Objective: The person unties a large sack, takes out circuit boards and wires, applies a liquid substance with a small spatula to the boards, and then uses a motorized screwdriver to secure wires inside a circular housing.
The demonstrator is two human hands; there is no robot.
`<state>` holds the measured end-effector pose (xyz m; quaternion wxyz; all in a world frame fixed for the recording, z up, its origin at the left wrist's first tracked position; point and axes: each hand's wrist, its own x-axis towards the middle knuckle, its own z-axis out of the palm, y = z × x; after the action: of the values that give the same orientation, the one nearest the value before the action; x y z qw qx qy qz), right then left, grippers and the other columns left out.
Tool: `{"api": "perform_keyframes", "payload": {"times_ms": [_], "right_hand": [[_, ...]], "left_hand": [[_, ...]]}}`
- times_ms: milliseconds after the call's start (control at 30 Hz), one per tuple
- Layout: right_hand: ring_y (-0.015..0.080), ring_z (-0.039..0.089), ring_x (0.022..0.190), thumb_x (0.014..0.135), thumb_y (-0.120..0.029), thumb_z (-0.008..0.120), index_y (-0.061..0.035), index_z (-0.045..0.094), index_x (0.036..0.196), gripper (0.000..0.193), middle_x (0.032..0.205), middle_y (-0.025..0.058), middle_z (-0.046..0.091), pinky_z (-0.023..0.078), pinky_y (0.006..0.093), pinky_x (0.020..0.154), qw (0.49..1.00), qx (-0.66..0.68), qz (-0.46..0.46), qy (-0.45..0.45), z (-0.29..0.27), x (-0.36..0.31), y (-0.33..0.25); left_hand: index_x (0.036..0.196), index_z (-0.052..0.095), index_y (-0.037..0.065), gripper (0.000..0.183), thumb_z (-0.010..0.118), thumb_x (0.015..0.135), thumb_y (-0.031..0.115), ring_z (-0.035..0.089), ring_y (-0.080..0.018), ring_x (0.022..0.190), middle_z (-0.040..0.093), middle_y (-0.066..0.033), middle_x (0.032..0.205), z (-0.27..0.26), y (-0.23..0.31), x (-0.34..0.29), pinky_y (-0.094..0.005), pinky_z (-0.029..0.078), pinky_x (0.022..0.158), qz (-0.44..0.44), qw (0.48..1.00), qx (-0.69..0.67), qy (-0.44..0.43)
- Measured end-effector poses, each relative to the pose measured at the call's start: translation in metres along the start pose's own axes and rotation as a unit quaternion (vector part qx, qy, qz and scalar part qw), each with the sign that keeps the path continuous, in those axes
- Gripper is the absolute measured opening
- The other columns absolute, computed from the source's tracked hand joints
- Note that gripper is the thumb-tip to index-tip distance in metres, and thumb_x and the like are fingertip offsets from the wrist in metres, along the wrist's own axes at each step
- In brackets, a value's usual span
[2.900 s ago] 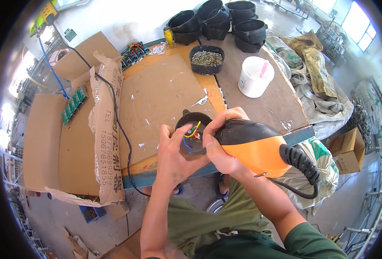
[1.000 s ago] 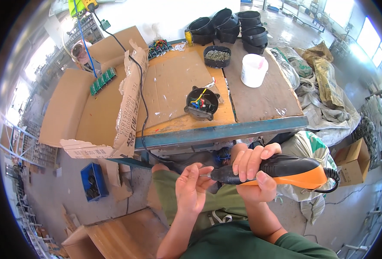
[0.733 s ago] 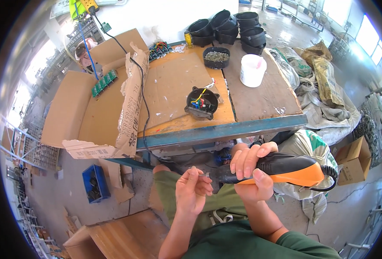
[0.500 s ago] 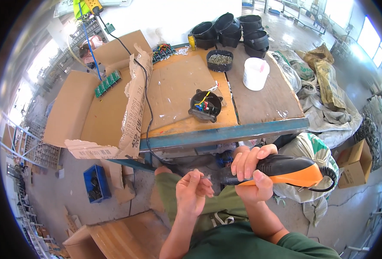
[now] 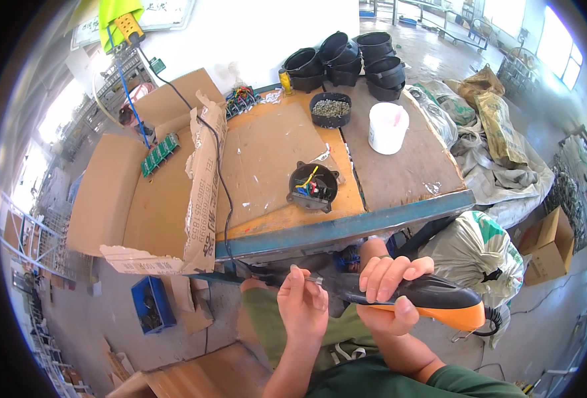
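My right hand [image 5: 388, 288] wraps round the body of an orange and black corded power tool [image 5: 453, 304], which looks like an electric screwdriver. The tool lies level above my lap, its nose pointing left. At that nose, my left hand [image 5: 301, 306] pinches a small metal bit [image 5: 315, 280] between thumb and forefinger. Whether the bit is seated in the nose I cannot tell. Beyond the tool, on the bench [image 5: 346, 233], sits a round black housing [image 5: 325, 199] with yellow, red and blue wires inside.
Left on the bench is a torn cardboard box [image 5: 118, 199] holding a green circuit board [image 5: 160, 155]. A black cable [image 5: 222, 159] runs over its edge. At the back stand a tray of screws [image 5: 330, 110], a white tub [image 5: 388, 129] and stacked black housings [image 5: 340, 60]. Sacks [image 5: 482, 255] lie right.
The tool and both hands sit slightly lower in view, with the tool tilted more downward at its rear. The metal bit shows more plainly at my left fingertips. The whole view has shifted a little.
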<state>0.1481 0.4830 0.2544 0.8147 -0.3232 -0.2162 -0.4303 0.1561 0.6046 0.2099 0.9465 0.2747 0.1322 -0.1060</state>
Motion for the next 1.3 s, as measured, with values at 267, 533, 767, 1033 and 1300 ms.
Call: {"api": "perform_keyframes", "payload": {"times_ms": [267, 533, 767, 1033, 1300], "right_hand": [[0.0188, 0.053, 0.067, 0.088, -0.017, 0.061, -0.0099, 0.043, 0.113, 0.031, 0.078, 0.0059, 0.054, 0.046, 0.0351, 0.067, 0.998, -0.017, -0.036, 0.041, -0.012, 0.045, 0.018], [0.0174, 0.051, 0.065, 0.087, -0.020, 0.060, -0.0083, 0.045, 0.114, 0.033, 0.078, 0.0053, 0.051, 0.046, 0.0338, 0.069, 0.991, -0.117, -0.066, 0.018, -0.022, 0.069, 0.068], [0.0205, 0.058, 0.070, 0.088, -0.013, 0.070, -0.0086, 0.043, 0.114, 0.037, 0.079, 0.0075, 0.058, 0.051, 0.0371, 0.073, 0.991, -0.126, -0.028, -0.036, -0.035, 0.058, 0.087], [0.0203, 0.059, 0.071, 0.089, -0.013, 0.070, -0.0089, 0.045, 0.115, 0.037, 0.080, 0.0065, 0.059, 0.051, 0.0367, 0.073, 0.991, -0.134, 0.005, -0.028, -0.033, 0.049, 0.097], [0.0178, 0.067, 0.075, 0.077, 0.005, 0.071, -0.0029, 0.055, 0.111, 0.039, 0.081, 0.0074, 0.067, 0.054, 0.0307, 0.072, 0.980, -0.190, -0.024, -0.045, -0.048, 0.051, 0.102]], "left_hand": [[0.134, 0.054, 0.002, 0.047, 0.070, 0.096, 0.024, 0.060, -0.0159, 0.069, 0.068, -0.0125, 0.094, 0.003, 0.040, 0.080, -0.0310, 0.051, 0.060, 0.141, 0.938, 0.288, -0.130], [0.160, 0.013, 0.003, 0.127, 0.094, 0.063, 0.018, 0.039, -0.0332, 0.143, 0.037, -0.0212, 0.154, 0.029, 0.068, 0.182, -0.0440, 0.033, 0.118, 0.256, 0.670, 0.622, -0.313], [0.152, 0.028, 0.002, 0.110, 0.089, 0.061, 0.002, 0.051, -0.0380, 0.125, 0.045, -0.0227, 0.138, 0.022, 0.027, 0.175, -0.0443, 0.042, 0.107, 0.328, 0.700, 0.585, -0.244], [0.134, 0.047, 0.009, 0.086, 0.089, 0.059, 0.000, 0.054, -0.0443, 0.121, 0.045, -0.0256, 0.137, 0.020, 0.017, 0.164, -0.0471, 0.047, 0.100, 0.474, 0.600, 0.599, -0.236], [0.126, 0.052, 0.007, 0.074, 0.089, 0.062, 0.008, 0.056, -0.0442, 0.122, 0.051, -0.0263, 0.137, 0.017, 0.015, 0.162, -0.0472, 0.048, 0.101, 0.485, 0.568, 0.637, -0.193]]}}
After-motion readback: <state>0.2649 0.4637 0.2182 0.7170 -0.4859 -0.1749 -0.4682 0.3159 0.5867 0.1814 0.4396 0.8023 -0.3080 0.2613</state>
